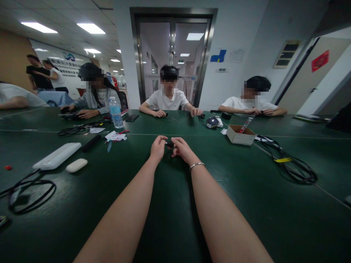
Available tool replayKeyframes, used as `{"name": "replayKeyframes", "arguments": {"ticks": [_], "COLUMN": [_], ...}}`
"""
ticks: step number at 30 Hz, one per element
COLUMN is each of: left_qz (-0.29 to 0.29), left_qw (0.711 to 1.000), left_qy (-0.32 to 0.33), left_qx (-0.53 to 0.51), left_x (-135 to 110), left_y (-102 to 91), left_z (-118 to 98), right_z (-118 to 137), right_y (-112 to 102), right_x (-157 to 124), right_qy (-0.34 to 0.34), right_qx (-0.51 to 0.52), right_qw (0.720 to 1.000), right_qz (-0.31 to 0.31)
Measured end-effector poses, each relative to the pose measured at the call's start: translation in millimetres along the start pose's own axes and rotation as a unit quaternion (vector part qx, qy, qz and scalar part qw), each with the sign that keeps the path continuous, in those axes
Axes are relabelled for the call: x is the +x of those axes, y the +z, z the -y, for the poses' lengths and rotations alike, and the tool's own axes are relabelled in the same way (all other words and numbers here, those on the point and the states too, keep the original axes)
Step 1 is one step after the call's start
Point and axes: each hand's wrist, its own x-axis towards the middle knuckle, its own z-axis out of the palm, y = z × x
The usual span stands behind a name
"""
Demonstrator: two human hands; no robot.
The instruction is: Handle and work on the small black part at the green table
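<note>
Both my arms reach forward over a dark green table [175, 219]. My left hand [157, 148] and my right hand [181, 148] meet at the middle, fingers curled. Between them they pinch a small black object [170, 144]; what it is I cannot make out. A silver bracelet [196, 165] sits on my right wrist.
A white power strip [57, 156] and a white oval case [76, 165] lie at left, with black cables [30, 193] nearer. A water bottle [115, 112] stands beyond. A cardboard box [240, 134] and coiled cable [296, 168] lie at right. Three people sit across the table.
</note>
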Motion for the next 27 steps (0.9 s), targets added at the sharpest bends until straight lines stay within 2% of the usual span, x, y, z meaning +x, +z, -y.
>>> {"name": "replayKeyframes", "arguments": {"ticks": [4,9,13,17,22,25,27], "left_qz": [-0.004,-0.008,-0.012,-0.01,-0.015,-0.014,-0.014], "left_qw": [1.0,1.0,1.0,1.0,1.0,1.0,1.0], "left_qy": [-0.002,0.002,-0.001,-0.002,0.002,0.0,-0.003], "left_qx": [0.01,0.013,0.017,0.014,0.018,0.019,0.018], "left_x": [0.0,0.2,0.7,0.4,-0.8,-1.0,-0.9], "left_y": [0.1,-0.5,-0.6,0.0,0.5,0.6,0.6], "left_z": [0.0,0.3,0.9,0.6,-0.8,-0.8,-0.7], "right_z": [0.3,1.6,1.2,1.1,1.2,0.8,0.4], "right_y": [-0.2,-0.3,0.2,1.1,0.9,0.3,-0.2], "right_x": [0.7,0.2,0.1,0.7,1.4,1.3,1.2], "right_qy": [-0.013,0.024,-0.019,0.014,-0.011,0.015,0.006], "right_qx": [0.01,0.009,0.016,-0.004,0.008,0.005,-0.008], "right_qw": [1.0,1.0,1.0,1.0,1.0,1.0,1.0], "right_qz": [0.0,0.011,-0.009,-0.004,-0.014,0.0,0.012]}}
